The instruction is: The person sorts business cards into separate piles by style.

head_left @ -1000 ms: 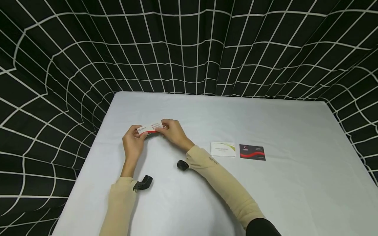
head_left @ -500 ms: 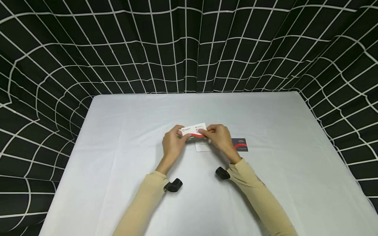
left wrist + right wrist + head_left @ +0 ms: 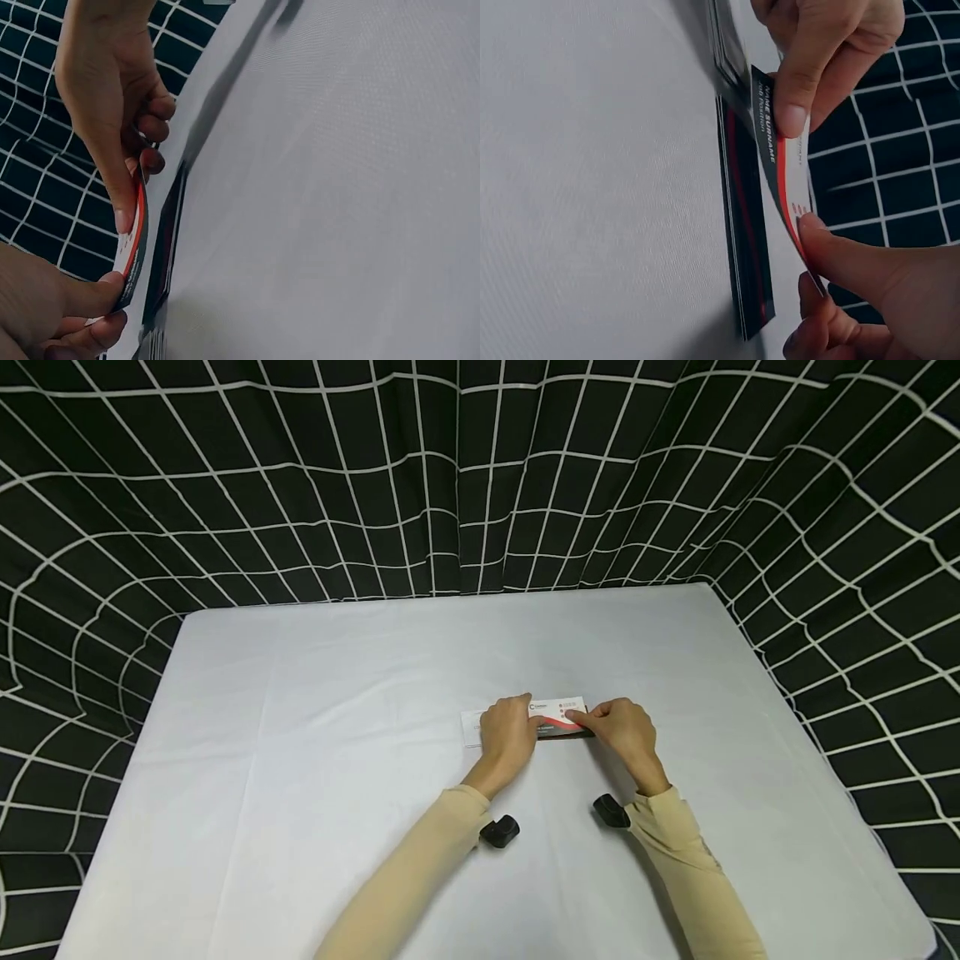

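A white business card with a red wave and a dark band is pinched at its two ends. My left hand grips the left end between thumb and fingers, and my right hand pinches the right end. In the right wrist view the held card looks slightly bowed. It hovers just over a small stack of dark business cards with a red stripe, partly covering it in the head view. Left of that, a white card stack shows from behind my left hand.
A white cloth covers the table. Black curtains with a white grid stand behind it and at both sides. A small black camera sits on each wrist, the left camera and the right camera, over beige sleeves.
Both hands have carried the held card rightward, from left of the white cards, past them, to above the dark cards. The head view has turned to the right.
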`<state>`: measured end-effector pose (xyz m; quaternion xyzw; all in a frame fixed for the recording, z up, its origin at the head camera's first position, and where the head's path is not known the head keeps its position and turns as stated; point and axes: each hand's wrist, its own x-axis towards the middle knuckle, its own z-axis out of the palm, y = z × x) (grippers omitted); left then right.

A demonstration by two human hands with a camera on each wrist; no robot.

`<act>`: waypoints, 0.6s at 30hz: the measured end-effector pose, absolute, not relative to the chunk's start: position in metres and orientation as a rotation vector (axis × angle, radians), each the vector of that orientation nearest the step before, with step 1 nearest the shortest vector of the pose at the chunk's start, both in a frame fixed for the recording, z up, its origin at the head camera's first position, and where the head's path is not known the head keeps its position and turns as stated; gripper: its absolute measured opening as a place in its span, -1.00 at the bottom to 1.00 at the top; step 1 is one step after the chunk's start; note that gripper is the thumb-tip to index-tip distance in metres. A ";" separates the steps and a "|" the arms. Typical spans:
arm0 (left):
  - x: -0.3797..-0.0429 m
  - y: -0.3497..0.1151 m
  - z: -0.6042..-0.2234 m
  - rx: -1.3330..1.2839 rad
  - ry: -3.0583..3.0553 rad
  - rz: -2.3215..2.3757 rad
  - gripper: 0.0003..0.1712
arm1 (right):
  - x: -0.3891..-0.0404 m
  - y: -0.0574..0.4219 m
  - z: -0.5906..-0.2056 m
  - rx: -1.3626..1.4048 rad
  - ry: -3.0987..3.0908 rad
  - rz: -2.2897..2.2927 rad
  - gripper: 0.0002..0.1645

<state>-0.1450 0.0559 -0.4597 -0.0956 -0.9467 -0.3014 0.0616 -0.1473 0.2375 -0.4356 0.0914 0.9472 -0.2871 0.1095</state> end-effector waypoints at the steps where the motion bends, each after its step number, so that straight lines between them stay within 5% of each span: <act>1: -0.145 0.057 -0.460 -0.290 -2.869 -0.882 -0.76 | -0.147 0.238 -0.435 0.281 2.779 -0.837 -0.46; 18: -0.137 0.060 -0.464 -0.361 -2.847 -0.597 -0.78 | -0.144 0.229 -0.448 0.320 2.892 -0.696 -0.44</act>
